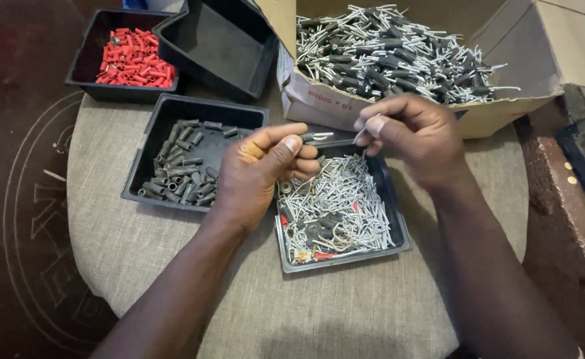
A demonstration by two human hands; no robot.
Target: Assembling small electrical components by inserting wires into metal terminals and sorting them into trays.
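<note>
Cloth (173,279) in a grey weave covers the round worktop, and everything sits on it. Biggest is the cardboard box (505,106) at the back right, heaped with grey pins with dark sleeves (392,56). Left of it an empty black tray (219,46) leans on its neighbours, with a tray of red sleeves (133,58) at the far left. Nearer, a tray of dark grey sleeves (181,163) lies beside a tray of bare metal pins (339,206), both black. Over that last tray the two hands meet. The left hand (259,169) is curled, thumb and forefinger pinched on a small dark sleeve (313,137) with a metal tip showing. The right hand (415,129) has its fingers closed on a thin pin (361,131), which points toward that sleeve, just apart from it.
</note>
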